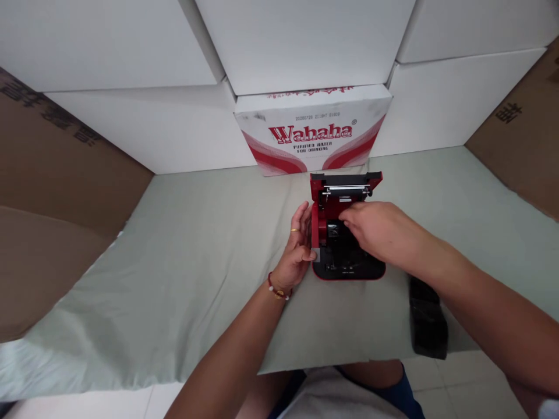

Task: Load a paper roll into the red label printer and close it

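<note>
A red and black label printer point(349, 265) sits on the cloth-covered table with its lid point(347, 183) raised toward the back. Inside its body, a dark shiny roll point(334, 228) shows on the left. My left hand point(299, 241) holds the printer by its left side, thumb at the front corner and fingers along the wall. Over the open compartment, my right hand point(371, 227) reaches in from the right with thumb and forefinger pinched together near the roll. Whatever lies between those fingertips is too small to make out, and the other fingers are partly hidden.
A black, glossy wrapped bundle point(428, 320) lies near the table's front edge, beneath my right forearm. Behind the printer stands a white and red Wahaha water carton point(312, 131). White boxes point(305, 41) form a wall at the back; brown cardboard point(56, 157) borders both sides.
</note>
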Demonstrator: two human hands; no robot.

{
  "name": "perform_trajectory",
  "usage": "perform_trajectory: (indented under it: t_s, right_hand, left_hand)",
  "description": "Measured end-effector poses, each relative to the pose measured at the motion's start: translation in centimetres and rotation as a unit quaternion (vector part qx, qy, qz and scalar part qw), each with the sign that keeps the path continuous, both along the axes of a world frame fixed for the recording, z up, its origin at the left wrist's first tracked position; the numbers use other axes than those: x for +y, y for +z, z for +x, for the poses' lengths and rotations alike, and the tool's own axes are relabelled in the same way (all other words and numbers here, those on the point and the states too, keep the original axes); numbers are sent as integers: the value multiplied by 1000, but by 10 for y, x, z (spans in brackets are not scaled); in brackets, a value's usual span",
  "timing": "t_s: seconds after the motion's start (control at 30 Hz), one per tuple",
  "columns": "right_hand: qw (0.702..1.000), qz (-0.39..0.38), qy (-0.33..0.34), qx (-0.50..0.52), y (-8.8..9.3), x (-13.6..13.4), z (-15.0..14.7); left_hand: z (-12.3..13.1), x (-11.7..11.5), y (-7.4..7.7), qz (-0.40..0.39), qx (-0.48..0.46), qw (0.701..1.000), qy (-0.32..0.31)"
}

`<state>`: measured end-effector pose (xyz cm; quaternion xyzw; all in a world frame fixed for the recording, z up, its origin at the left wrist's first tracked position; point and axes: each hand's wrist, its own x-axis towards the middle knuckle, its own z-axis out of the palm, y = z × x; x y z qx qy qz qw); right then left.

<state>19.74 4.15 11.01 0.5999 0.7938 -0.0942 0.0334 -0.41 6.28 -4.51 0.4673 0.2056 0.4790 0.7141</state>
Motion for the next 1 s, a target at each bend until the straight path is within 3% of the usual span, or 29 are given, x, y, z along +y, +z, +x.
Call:
perform_trajectory:
  t_s: [0.1,0.4,0.5,0.63,0.7,0.8,0.93,1.0]
  right_hand:
    - [996,-45,-19,-79,-2,13,-19]
    - [994,-35,-47,-96,-11,14,-23]
    - [993,-23,-65,-93,-8,5,-22]
    - [993,5,-90,-78,-5,-9,-22]
    - [993,41,-102,-39,-3,-15,-21]
    - [990,75,-94,71,8,-33,-9]
    - [948,67,-67,303,26,-77,43]
    - [922,78,-113,362,22,-98,76]
  left_hand:
    - [1,1,0,-7,-2,1000,5]
    - [5,-2,4,-35,-19,999,18]
    - [7,0,6,-66,-19,993,101]
    - [10,5,7,-130,-18,958,254]
    - [10,5,9,-131,7,956,262]
    - [11,3,13,-104,54,968,223]
    - [11,1,15,-96,62,972,205]
    - [11,1,15,-93,69,973,200]
